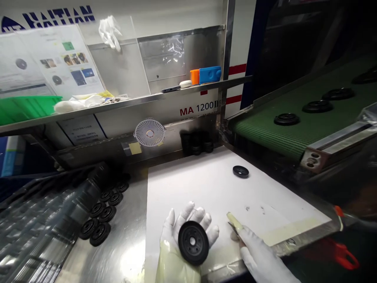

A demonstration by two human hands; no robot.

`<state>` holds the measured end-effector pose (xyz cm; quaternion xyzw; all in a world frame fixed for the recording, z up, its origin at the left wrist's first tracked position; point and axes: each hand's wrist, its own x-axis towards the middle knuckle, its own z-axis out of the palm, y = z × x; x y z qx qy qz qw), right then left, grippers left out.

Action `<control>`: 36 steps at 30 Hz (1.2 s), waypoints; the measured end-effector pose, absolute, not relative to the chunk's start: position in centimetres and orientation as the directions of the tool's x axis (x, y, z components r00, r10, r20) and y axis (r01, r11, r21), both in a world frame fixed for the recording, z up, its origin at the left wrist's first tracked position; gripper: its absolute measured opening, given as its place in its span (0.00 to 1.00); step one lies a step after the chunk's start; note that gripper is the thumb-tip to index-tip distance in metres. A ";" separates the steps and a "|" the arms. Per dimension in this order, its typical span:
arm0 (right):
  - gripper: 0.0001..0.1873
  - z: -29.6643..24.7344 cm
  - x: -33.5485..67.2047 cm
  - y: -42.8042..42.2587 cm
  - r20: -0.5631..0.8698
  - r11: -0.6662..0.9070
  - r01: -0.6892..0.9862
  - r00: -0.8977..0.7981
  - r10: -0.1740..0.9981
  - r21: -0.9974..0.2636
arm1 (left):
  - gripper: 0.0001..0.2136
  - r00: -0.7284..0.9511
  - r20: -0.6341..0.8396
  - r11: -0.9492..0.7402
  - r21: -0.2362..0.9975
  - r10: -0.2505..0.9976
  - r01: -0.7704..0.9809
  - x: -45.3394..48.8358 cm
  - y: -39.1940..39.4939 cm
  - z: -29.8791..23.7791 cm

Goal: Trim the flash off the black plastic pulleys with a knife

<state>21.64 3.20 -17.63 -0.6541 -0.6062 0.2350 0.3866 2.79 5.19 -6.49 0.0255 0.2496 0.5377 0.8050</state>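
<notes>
L hand: white-gloved L hand (179, 232), fingers spread, holds round black moulded wheel (193, 243) up over white-topped bench (206, 184).
R hand: white-gloved R hand (260, 257) pinches slim pale-yellow-handled knife (235, 222), tip just beside wheel.

Bright light falls from above, making white glare on the steel bench (123, 255); picture edges look bent.

Steel shelf (123, 103) along machine wall (159, 114) (red lettering (200, 111)).
</notes>
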 end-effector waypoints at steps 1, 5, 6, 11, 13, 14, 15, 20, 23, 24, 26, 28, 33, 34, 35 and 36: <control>0.22 -17.6 21.8 3.4 0.098 -0.008 0.521 0.177 0.979 -0.854 | 0.16 0.326 -0.360 0.440 0.305 0.874 -0.845 2.7 5.1 -6.6; 0.23 -16.5 22.6 3.8 -0.176 -0.217 0.161 0.234 0.956 -0.963 | 0.17 0.439 -0.303 0.515 0.245 0.846 -0.822 2.1 4.8 -6.9; 0.23 -16.3 22.8 3.7 -0.199 -0.233 0.119 0.247 0.948 -0.965 | 0.17 0.457 -0.284 0.523 0.233 0.843 -0.820 2.0 4.7 -6.9; 0.23 -15.3 23.8 3.5 -0.181 -0.203 0.038 0.316 0.932 -0.978 | 0.17 0.445 -0.201 0.486 0.280 0.873 -0.828 1.6 4.1 -6.9; 0.23 -15.0 24.0 3.5 -0.205 -0.219 0.009 0.307 0.929 -0.976 | 0.17 0.433 -0.202 0.476 0.293 0.879 -0.829 1.5 3.9 -6.7; 0.23 -14.9 24.1 3.5 -0.213 -0.223 0.001 0.291 0.933 -0.975 | 0.17 0.428 -0.206 0.473 0.293 0.880 -0.831 1.5 3.9 -6.6; 0.23 -14.9 24.1 3.5 -0.217 -0.227 0.002 0.276 0.936 -0.974 | 0.17 0.426 -0.211 0.472 0.291 0.880 -0.832 1.5 3.8 -6.5; 0.26 -15.6 24.0 3.3 -0.177 -0.190 0.035 0.239 0.955 -0.981 | 0.18 0.418 -0.223 0.469 0.283 0.881 -0.837 1.3 3.5 -6.3; 0.28 -16.0 23.7 3.3 -0.179 -0.193 0.060 0.186 0.966 -0.979 | 0.17 0.430 -0.190 0.469 0.297 0.883 -0.832 0.9 3.5 -6.7; 0.28 -15.8 23.6 3.4 -0.185 -0.206 0.093 0.191 0.964 -0.974 | 0.18 0.441 -0.176 0.475 0.297 0.880 -0.828 0.9 3.6 -6.9; 0.28 -15.0 23.1 3.4 -0.181 -0.215 0.156 0.208 0.961 -0.964 | 0.19 0.468 -0.167 0.497 0.284 0.868 -0.820 0.7 3.6 -7.1; 0.28 -13.2 22.3 3.5 -0.153 -0.187 0.204 0.171 0.973 -0.961 | 0.19 0.485 -0.189 0.520 0.271 0.854 -0.810 0.7 3.6 -7.2; 0.17 -7.7 19.5 4.4 0.120 0.129 0.285 -0.049 0.992 -0.950 | 0.20 0.503 -0.225 0.550 0.281 0.834 -0.786 1.1 3.6 -7.4; 0.15 -6.9 18.9 4.6 0.145 0.167 0.285 -0.098 0.985 -0.944 | 0.20 0.504 -0.231 0.553 0.278 0.832 -0.785 1.3 3.5 -7.4; 0.13 -6.4 18.2 4.9 0.151 0.186 0.292 -0.140 0.979 -0.938 | 0.20 0.499 -0.237 0.551 0.283 0.833 -0.785 1.5 3.3 -7.4; 0.11 -6.1 17.7 5.1 0.146 0.195 0.309 -0.173 0.974 -0.931 | 0.19 0.489 -0.247 0.546 0.307 0.837 -0.779 1.8 3.2 -7.4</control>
